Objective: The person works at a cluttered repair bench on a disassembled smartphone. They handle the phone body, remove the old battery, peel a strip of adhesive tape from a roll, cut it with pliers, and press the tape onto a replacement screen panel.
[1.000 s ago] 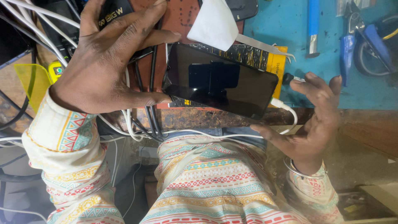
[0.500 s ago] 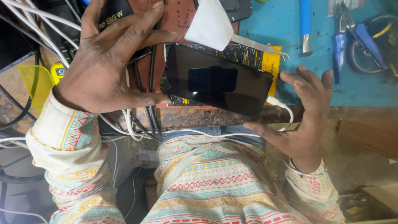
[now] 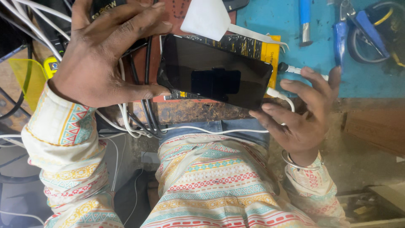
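A black smartphone (image 3: 211, 63) with a dark screen lies slanted between my two hands, above the bench edge. My left hand (image 3: 101, 59) grips its left end, thumb at the lower corner and a finger over the upper corner. My right hand (image 3: 306, 114) has its fingers spread, with fingertips pressed against the phone's right end. A white cable (image 3: 287, 100) is plugged in there and runs under the phone towards my lap.
A white plastic scraper (image 3: 206, 17) and a black-and-yellow packet (image 3: 257, 46) lie behind the phone. Blue-handled tools (image 3: 339, 38) rest on a blue mat (image 3: 278, 17). A bundle of white and black cables (image 3: 143, 112) hangs over the worn bench edge (image 3: 190, 112). A yellow plastic piece (image 3: 29, 76) sits far left.
My right hand's fingers have shifted up along the phone's right end. The phone stays held between both hands, screen still dark.
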